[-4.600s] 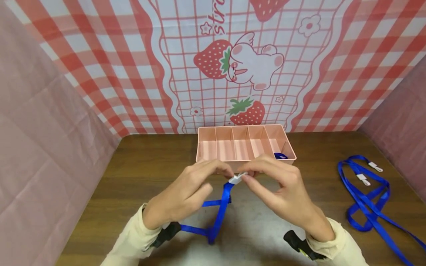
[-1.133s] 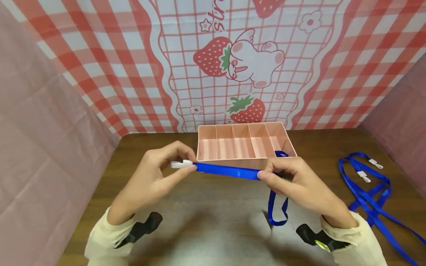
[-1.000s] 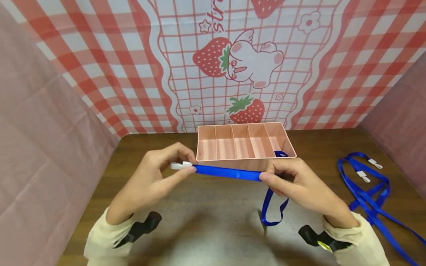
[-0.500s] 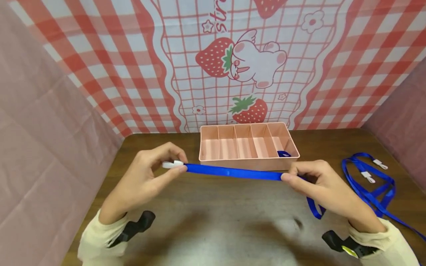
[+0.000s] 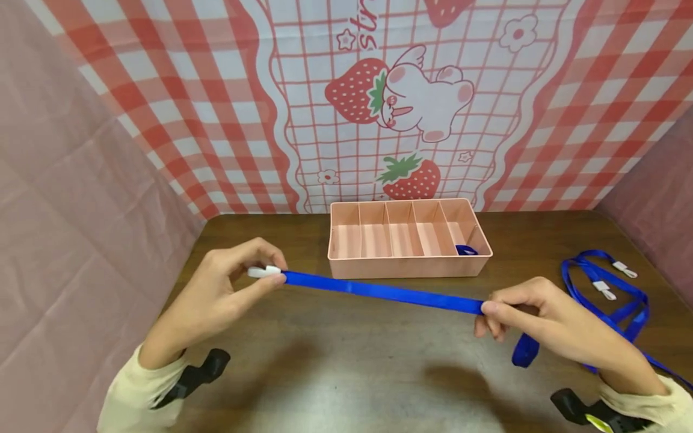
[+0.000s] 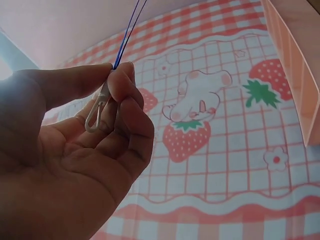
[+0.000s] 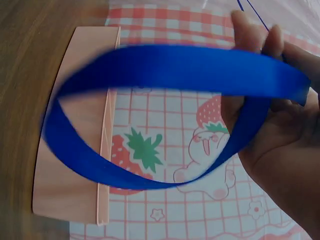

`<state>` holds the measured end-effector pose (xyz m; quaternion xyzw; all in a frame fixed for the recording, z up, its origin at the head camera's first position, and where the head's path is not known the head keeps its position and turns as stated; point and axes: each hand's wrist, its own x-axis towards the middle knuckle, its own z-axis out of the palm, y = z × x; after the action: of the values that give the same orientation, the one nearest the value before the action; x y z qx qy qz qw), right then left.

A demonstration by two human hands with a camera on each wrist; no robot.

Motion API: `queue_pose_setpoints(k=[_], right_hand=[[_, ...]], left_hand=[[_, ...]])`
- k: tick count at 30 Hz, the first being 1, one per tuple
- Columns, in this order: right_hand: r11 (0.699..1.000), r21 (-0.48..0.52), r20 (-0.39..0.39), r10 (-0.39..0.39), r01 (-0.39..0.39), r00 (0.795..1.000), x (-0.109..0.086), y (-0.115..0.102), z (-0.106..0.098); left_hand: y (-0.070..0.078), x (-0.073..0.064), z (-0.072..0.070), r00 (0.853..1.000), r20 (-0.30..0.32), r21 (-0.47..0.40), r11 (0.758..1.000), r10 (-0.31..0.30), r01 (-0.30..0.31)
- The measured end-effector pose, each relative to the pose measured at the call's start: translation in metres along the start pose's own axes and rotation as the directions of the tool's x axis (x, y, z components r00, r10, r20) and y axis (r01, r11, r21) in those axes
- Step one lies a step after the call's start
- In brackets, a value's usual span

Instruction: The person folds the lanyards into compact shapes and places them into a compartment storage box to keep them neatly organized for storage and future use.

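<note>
A blue lanyard (image 5: 384, 292) stretches taut between both hands above the table, sloping down slightly to the right. My left hand (image 5: 227, 294) pinches its clip end between thumb and forefinger. The white clip (image 6: 98, 107) points back toward the left palm. My right hand (image 5: 552, 322) pinches the strap farther along, thumb on top. From that hand a loose loop of the strap (image 7: 165, 67) hangs, large and close in the right wrist view. Behind the hands stands a pink box (image 5: 406, 266) with several compartments; a folded blue strap (image 5: 466, 250) lies in its rightmost one.
More blue lanyards (image 5: 606, 279) with white clips lie on the right side of the wooden table (image 5: 346, 367), partly behind the right hand. A red-and-white checked cloth with strawberries (image 5: 357, 90) hangs behind the table. Pink cloth (image 5: 65, 198) hangs at the left.
Earlier both hands were together at the white clip. They have since moved apart, the right hand sliding right along the strap, so the taut stretch is longer and the hanging loop shorter.
</note>
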<state>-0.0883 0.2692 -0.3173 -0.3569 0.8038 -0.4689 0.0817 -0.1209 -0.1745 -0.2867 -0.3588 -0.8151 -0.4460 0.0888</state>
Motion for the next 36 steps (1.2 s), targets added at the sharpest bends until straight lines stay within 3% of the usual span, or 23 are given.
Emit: queue_pose_setpoints(k=[5,15,18,20,22,24,27,29,31,36], right_hand=[[1.000,-0.004,0.008,0.011,-0.011,1.000,-0.009,0.009,-0.007],[0.992,-0.125,-0.138,0.016,-0.033,0.990,-0.038,0.023,-0.037],[0.994,-0.103,-0.138,0.028,-0.042,0.990,-0.046,0.027,-0.045],[0.999,-0.035,-0.156,0.001,-0.006,0.988,-0.050,0.030,-0.047],[0.997,0.071,-0.215,-0.022,0.038,0.976,-0.053,0.031,-0.047],[0.984,0.159,-0.313,-0.027,0.081,0.949,-0.055,0.030,-0.045],[0.940,0.283,-0.437,-0.049,0.189,0.898,-0.057,0.030,-0.043],[0.916,0.326,-0.477,-0.054,0.234,0.877,-0.057,0.031,-0.042],[0.898,0.349,-0.487,-0.070,0.267,0.871,-0.057,0.032,-0.043],[0.935,0.292,-0.475,-0.042,0.202,0.879,-0.057,0.033,-0.043]], left_hand=[[-0.005,-0.010,-0.009,1.000,-0.015,0.057,0.998,-0.015,0.016],[-0.017,-0.027,-0.026,0.995,-0.057,0.070,0.993,-0.088,0.092],[-0.020,-0.030,-0.028,0.994,-0.052,0.069,0.993,-0.095,0.099],[-0.022,-0.032,-0.029,0.994,-0.055,0.071,0.992,-0.096,0.099],[-0.023,-0.033,-0.029,0.993,-0.055,0.072,0.992,-0.100,0.104],[-0.023,-0.033,-0.029,0.993,-0.051,0.067,0.992,-0.102,0.106],[-0.021,-0.033,-0.028,0.994,-0.046,0.056,0.993,-0.101,0.103],[-0.020,-0.033,-0.028,0.994,-0.048,0.051,0.994,-0.095,0.098],[-0.019,-0.033,-0.028,0.994,-0.053,0.047,0.994,-0.094,0.096],[-0.018,-0.036,-0.026,0.994,-0.047,0.027,0.994,-0.102,0.103]])
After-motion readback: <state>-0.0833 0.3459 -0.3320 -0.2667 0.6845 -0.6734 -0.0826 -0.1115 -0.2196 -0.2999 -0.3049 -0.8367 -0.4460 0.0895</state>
